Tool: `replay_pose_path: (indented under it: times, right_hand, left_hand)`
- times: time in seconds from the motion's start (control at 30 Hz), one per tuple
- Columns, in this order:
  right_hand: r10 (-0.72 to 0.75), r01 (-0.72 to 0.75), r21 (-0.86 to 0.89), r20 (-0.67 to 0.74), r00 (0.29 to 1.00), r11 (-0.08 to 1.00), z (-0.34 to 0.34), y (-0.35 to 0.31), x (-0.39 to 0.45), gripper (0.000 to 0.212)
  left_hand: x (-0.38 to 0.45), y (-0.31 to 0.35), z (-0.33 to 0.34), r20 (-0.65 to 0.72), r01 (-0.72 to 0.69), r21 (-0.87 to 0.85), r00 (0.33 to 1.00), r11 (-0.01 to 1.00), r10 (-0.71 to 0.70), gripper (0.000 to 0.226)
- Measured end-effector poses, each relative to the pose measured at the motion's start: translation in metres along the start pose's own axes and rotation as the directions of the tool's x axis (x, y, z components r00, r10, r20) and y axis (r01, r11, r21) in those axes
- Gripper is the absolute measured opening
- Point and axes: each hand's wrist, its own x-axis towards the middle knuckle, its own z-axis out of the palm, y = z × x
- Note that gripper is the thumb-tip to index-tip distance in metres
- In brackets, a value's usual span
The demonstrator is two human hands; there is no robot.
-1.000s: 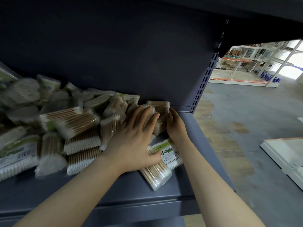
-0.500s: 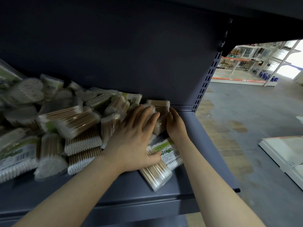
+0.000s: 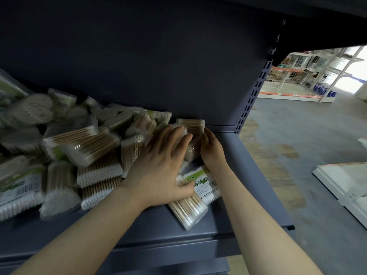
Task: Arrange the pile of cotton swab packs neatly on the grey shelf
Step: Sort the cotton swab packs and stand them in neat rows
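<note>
Grey shelf (image 3: 248, 175) at mid-frame: left hand (image 3: 158, 167) and right hand (image 3: 211, 149), fingers flat, press packs (image 3: 193, 149) together. Squaring seems underway; next, the pile (image 3: 79, 151) needs feeding in.

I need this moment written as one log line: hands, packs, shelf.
left hand: flat on packs | right hand: against upright pack | pile: still messy | shelf: right end bare
</note>
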Motion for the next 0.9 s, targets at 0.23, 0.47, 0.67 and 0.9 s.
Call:
replay_pose_path:
  times: [0.23,0.47,0.67,0.9]
  right_hand:
    - [0.003,-0.003,0.015,0.009,1.0,1.0,0.004,-0.003,-0.002,0.037]
    - [-0.003,0.003,0.025,0.019,1.0,1.0,0.006,-0.002,-0.002,0.035]
    - [-0.001,0.002,-0.011,0.03,1.0,1.0,0.001,-0.006,-0.004,0.035]
    - [-0.029,0.03,-0.059,0.023,0.999,0.998,-0.011,-0.004,-0.013,0.031]
  left_hand:
    - [-0.003,-0.005,-0.001,0.007,-0.003,0.004,1.0,1.0,0.003,0.093]
    - [-0.005,-0.005,0.0,-0.016,-0.012,-0.011,1.0,1.0,0.012,0.09]
    - [-0.002,-0.002,-0.003,-0.02,-0.011,0.002,1.0,1.0,0.011,0.09]
    - [-0.003,0.002,-0.007,-0.016,0.0,0.011,1.0,1.0,0.0,0.091]
